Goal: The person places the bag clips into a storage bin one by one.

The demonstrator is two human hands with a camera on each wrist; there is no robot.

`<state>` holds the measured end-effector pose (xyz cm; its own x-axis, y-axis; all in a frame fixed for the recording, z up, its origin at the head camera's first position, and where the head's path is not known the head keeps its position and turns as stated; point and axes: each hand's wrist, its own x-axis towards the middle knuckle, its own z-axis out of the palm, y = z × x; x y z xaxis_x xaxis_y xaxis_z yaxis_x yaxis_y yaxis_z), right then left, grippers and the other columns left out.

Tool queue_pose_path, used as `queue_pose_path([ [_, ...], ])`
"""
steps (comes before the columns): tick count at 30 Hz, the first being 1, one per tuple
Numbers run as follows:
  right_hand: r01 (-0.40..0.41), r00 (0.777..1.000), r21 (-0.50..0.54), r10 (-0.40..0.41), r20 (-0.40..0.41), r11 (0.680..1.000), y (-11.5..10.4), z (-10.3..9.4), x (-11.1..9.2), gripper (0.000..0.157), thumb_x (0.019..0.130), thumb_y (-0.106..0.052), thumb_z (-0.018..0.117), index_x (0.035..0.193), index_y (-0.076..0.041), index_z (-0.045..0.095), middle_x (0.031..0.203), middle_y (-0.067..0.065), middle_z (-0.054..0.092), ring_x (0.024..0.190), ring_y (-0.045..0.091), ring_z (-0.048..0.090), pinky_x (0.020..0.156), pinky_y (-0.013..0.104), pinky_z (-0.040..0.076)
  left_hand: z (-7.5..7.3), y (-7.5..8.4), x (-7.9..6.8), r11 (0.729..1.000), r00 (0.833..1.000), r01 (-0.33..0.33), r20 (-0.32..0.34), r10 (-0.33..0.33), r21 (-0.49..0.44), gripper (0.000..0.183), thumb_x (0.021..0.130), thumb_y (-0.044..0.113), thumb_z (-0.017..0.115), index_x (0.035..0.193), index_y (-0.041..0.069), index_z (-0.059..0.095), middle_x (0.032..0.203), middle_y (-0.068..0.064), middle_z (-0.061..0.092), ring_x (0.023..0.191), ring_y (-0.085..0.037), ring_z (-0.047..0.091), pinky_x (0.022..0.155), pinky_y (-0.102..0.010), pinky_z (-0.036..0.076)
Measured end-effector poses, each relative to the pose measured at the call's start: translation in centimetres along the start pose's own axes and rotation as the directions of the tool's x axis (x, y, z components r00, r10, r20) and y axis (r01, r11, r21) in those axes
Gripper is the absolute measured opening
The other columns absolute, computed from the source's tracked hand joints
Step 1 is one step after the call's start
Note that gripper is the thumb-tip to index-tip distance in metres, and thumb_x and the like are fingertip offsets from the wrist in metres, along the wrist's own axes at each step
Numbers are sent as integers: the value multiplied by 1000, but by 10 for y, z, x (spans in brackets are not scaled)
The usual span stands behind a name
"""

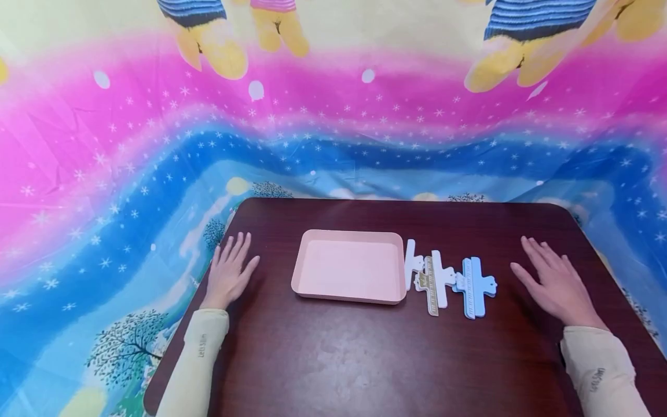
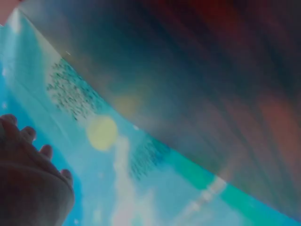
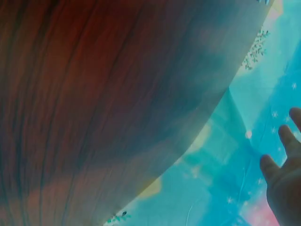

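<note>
Cream sleeves (image 1: 200, 347) reach in over both sides of a dark wooden table (image 1: 339, 359). Left hand (image 1: 229, 273) and right hand (image 1: 560, 288) have fingers extended and apart, gripping nothing. Between them sits a shallow pink tray (image 1: 349, 269); just right of it lie white, clear and light-blue clips (image 1: 439, 284). Behind hangs a bright pink-and-blue backdrop (image 1: 333, 124).

The dark reddish-brown tabletop (image 1: 344, 359) has rounded far corners. On it lies a shallow pink tray (image 1: 351, 266); right of that come a white clip (image 1: 410, 263) just beside it, a see-through clip with ruler marks (image 1: 432, 289), a second white clip (image 1: 439, 281) and, farthest right, light blue clips (image 1: 476, 289).
</note>
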<state>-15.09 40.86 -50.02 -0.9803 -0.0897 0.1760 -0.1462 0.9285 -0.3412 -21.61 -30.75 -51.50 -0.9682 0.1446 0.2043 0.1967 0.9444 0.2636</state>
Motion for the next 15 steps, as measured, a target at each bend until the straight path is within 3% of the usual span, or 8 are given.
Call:
queue_pose_path([
  [3,18,999,26,-20,50,999,-6,6,3,78,107,-42,51,168,-14,11,169,27,18,159,45,6,129,55,-11,6,13,7,999,999,-20,34,21,-26,70,109,53,38,168,21,17,173,-9,21,161,-35,14,129,-59,6],
  [6,0,992,42,-5,124,999,-14,11,6,82,105,-46,56,168,-15,14,166,30,24,153,52,17,125,69,6,14,29,16,996,997,-46,55,51,-79,68,110,49,39,167,19,21,171,-11,27,156,-39,26,125,-63,20],
  [9,-41,975,31,33,218,999,-24,13,9,88,102,-55,58,168,-15,15,162,34,28,144,58,27,112,79,23,22,45,24,984,993,-72,76,86,-161,66,111,46,39,167,18,21,171,-12,27,153,-41,32,122,-66,26],
  [13,-57,951,15,50,305,998,-31,15,10,94,98,-59,62,166,-12,19,157,39,31,137,61,32,105,81,32,30,66,33,958,986,-87,113,122,-273,65,112,40,40,167,12,19,171,-16,24,153,-40,33,125,-64,20],
  [15,-45,947,10,40,320,999,-33,16,10,93,96,-56,66,164,-8,25,154,39,34,135,60,35,104,79,35,33,76,36,947,982,-72,141,122,-314,66,112,37,42,167,12,17,171,-17,24,149,-40,41,126,-64,19],
])
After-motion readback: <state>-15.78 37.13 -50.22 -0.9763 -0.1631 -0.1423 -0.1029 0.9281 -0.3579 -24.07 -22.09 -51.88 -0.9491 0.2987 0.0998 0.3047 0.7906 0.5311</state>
